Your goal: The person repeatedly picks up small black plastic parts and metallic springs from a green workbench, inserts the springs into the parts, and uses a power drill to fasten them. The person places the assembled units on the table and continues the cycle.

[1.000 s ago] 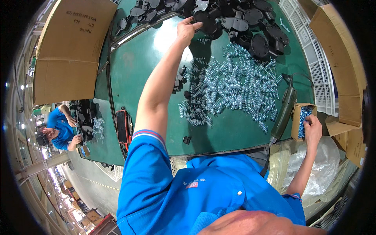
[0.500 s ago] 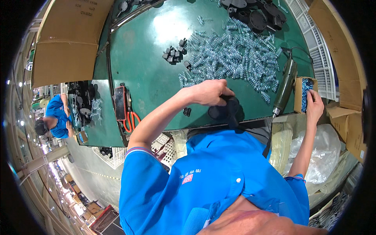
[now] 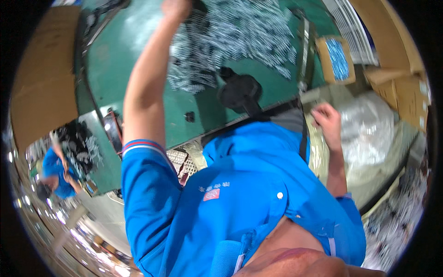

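Note:
My left arm stretches far across the green table (image 3: 180, 131), and my left hand (image 3: 177, 8) is at the top edge of the picture. Its fingers are cut off and blurred, beside a dark shape and the pile of coiled metal springs (image 3: 249, 37). Near the table's front edge lies a black round part with a stem (image 3: 240, 92), which neither hand touches. My right hand (image 3: 328, 121) hovers over the bags right of my lap, fingers curled together. Whatever they may hold is too small to see. A small black piece (image 3: 189, 116) lies left of the round part.
A green power screwdriver (image 3: 306, 51) lies right of the springs. Beside it stands a small carton (image 3: 349, 74) of blue screws. Cartons (image 3: 392, 27) and a white crate (image 3: 353, 30) line the right side. A large carton (image 3: 44, 69) stands left. A co-worker (image 3: 57, 173) sits far left.
My left hand has let go of the black round part and moved far forward. My right hand has left the screw carton and come back toward me. The whole view has shifted and blurred.

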Available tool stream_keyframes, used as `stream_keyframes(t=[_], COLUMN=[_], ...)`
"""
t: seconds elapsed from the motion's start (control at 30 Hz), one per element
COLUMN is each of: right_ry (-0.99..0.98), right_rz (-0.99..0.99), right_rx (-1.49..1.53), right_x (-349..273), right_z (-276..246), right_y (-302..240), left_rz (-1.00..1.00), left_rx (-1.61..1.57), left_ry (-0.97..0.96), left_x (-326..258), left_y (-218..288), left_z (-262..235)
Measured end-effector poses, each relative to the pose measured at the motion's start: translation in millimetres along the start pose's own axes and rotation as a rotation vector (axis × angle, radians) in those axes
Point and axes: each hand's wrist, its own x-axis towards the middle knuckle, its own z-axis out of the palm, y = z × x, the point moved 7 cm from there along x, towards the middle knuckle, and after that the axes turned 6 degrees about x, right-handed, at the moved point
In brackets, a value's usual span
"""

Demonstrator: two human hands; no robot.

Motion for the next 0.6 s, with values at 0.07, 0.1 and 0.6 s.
stream_keyframes(t=[0.07,0.1,0.6], right_ry=[0.028,0.034,0.096], right_rz=[0.015,0.030,0.113], right_rx=[0.051,0.088,0.521], right_x=[-2,-3,5], right_z=[15,20,64], right_y=[1,5,44], left_rz=[-0.039,-0.062,0.031], left_rx=[0.034,-0.023,-0.812], left_ry=[-0.085,0.083,0.026], left_x=[4,-3,-209], left_y=[-16,-21,77], left_z=[20,17,-97])
